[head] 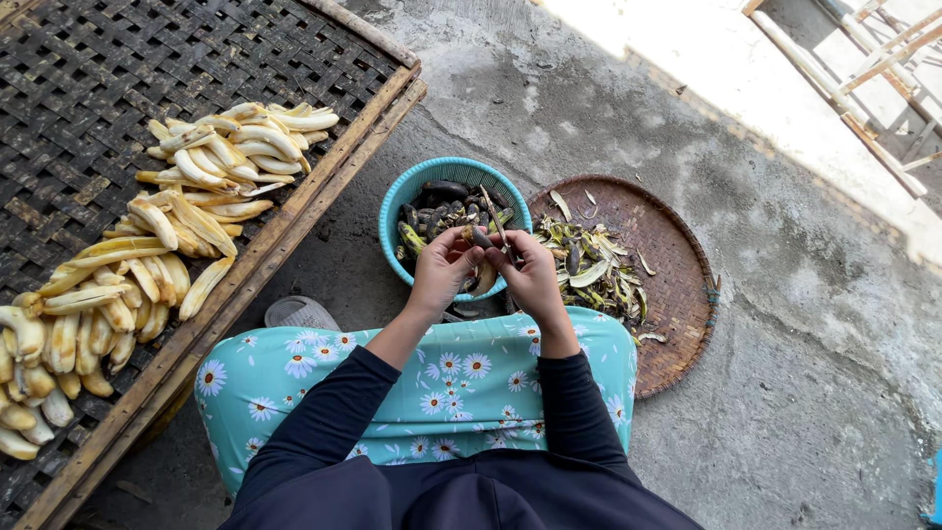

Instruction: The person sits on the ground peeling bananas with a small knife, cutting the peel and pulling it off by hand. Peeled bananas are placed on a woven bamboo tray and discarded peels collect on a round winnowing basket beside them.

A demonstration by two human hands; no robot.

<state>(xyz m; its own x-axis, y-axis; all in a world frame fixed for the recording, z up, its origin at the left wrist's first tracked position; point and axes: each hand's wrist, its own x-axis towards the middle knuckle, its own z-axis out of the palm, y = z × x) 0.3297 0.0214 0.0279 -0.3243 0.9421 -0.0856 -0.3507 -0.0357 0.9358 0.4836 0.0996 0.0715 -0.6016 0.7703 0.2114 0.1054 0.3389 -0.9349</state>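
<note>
I am gripping a small dark banana (479, 238) with both hands, my left hand (444, 267) closing round it, my right hand (530, 270) pinching its peel, just over the blue basin (407, 191). I am peeling gently so the flesh stays whole. Beyond, peels are heaping on the round woven tray (677, 294); peeled bananas (157, 255) are lying on the bamboo rack (88, 69).

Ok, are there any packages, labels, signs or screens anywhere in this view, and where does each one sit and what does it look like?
None in view: no package, label, sign or screen.
The containers are unmarked:
Teal plastic basin: round, on the concrete ahead of the knees, holding dark-skinned bananas.
Round woven tray: brown, right of the basin, strewn with peels.
Woven drying rack: dark lattice in a wooden frame, at left, bearing pale peeled bananas.
</note>
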